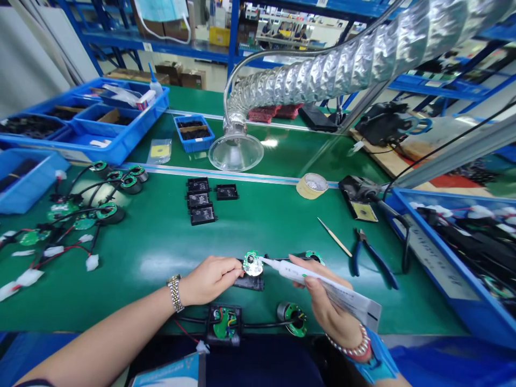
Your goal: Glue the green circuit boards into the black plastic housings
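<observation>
A small green circuit board (253,264) is pinched at its left edge between the closed fingers of my left hand (213,279). My right hand (322,295) is wrapped round a white glue tube (322,284), whose narrow nozzle points left and reaches the board's right edge; I cannot tell if it touches. Below the board lies a black plastic housing (252,283), partly covered by it. Nearer to me, an open black box (224,324) with a green board and wires inside is cabled to a round black part (292,318).
Diagonal cutters (373,258) and a wooden-handled pick (334,236) lie to the right. Several black housings (201,213) rest mid-table below an extractor hood (236,152). Wired boards (108,212) spread at left. A blue bin (447,258) borders the right; a tape roll (312,186) stands farther back.
</observation>
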`<control>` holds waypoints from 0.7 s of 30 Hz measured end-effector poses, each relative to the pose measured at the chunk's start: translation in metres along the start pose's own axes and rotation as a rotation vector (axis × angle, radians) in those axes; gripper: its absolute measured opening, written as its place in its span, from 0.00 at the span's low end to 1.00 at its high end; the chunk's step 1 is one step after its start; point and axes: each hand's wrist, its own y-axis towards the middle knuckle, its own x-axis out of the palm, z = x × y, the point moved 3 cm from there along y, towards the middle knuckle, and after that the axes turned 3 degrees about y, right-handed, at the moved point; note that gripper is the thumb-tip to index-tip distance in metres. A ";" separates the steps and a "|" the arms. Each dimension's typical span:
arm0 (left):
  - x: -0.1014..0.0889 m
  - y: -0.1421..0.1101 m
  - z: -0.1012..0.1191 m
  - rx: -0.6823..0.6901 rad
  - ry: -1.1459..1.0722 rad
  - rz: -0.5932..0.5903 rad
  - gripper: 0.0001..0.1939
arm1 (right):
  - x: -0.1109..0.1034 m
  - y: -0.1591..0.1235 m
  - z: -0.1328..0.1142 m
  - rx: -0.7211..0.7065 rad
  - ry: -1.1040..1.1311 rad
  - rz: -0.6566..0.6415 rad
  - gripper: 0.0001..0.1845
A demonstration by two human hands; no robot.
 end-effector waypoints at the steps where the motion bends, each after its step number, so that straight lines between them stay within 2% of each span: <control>1: 0.000 0.000 0.000 0.002 -0.002 0.000 0.15 | 0.000 0.000 0.000 0.004 -0.005 -0.002 0.14; 21: 0.000 0.000 0.000 0.014 -0.002 -0.005 0.14 | 0.000 0.004 -0.005 -0.044 -0.024 0.013 0.13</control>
